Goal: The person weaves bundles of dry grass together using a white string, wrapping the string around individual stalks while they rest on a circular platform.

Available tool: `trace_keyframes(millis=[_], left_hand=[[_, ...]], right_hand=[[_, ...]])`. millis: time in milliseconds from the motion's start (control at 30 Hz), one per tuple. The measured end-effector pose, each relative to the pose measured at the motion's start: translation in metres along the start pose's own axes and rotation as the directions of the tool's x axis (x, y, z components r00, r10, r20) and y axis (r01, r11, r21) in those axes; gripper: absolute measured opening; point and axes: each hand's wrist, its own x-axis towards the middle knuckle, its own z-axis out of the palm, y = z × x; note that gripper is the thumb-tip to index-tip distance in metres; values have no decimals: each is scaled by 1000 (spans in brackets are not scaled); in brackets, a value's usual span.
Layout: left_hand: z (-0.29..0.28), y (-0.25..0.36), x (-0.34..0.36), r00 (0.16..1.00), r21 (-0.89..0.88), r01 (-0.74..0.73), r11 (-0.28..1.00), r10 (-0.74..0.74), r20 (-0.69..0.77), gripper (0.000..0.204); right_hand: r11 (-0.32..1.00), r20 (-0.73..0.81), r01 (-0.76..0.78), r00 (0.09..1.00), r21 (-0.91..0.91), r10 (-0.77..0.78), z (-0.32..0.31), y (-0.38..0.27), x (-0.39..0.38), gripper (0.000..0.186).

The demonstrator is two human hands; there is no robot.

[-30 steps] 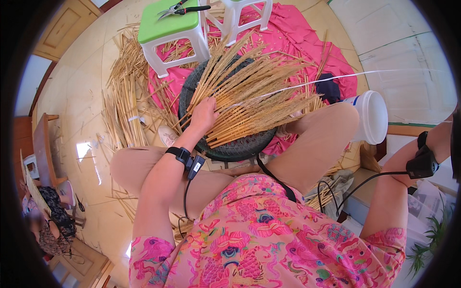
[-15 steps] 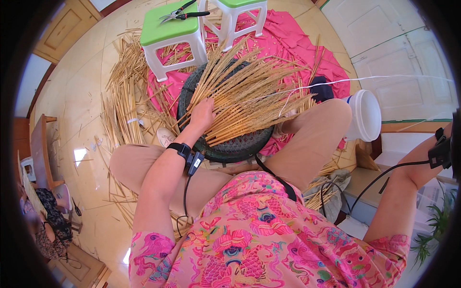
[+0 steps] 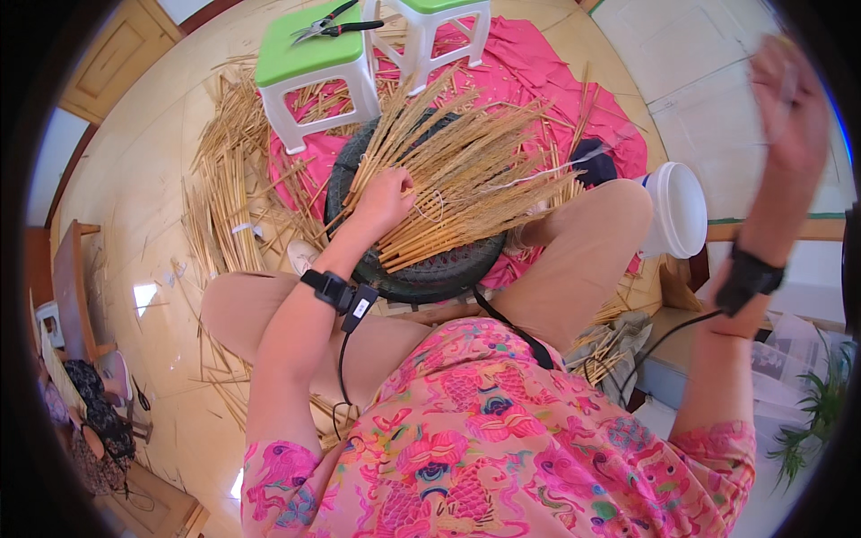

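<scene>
A fan of dry reed stalks (image 3: pixel 484 161) with feathery heads lies across a black tyre (image 3: pixel 439 282) between my knees. My left hand (image 3: pixel 386 199) is closed in a pinch above the cut stalk ends, near the row of stalks; what its fingers hold is hidden. A thin white cord (image 3: pixel 536 177) makes a small loose loop on the stalks beside that hand and runs off to the right, where it fades from sight. Far to the right, my right hand (image 3: pixel 789 108) is raised and smeared by motion; its fingers cannot be made out clearly.
Pruning shears (image 3: pixel 336 25) lie on a green-topped stool (image 3: pixel 305 54), with a second stool (image 3: pixel 439 36) beside it. Pink cloth (image 3: pixel 556 81) and loose stalks (image 3: pixel 238 179) cover the floor. A white bucket (image 3: pixel 677 211) stands right of my knee; a person (image 3: pixel 99 403) sits far left.
My right hand has come into view at the upper right. The cord, earlier stretched far to the right, now lies slacker with a loop by my left hand, which has shifted slightly.
</scene>
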Motion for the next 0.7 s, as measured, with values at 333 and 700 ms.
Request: trace_keyframes(millis=[333, 700], left_hand=[[-50, 65, -11, 982, -874, 44, 484, 142, 127, 24], [-64, 63, -18, 890, -729, 279, 625, 116, 440, 23]], right_hand=[[821, -290, -438, 784, 367, 548, 50, 263, -53, 19], [897, -548, -425, 725, 118, 416, -38, 330, -50, 10]])
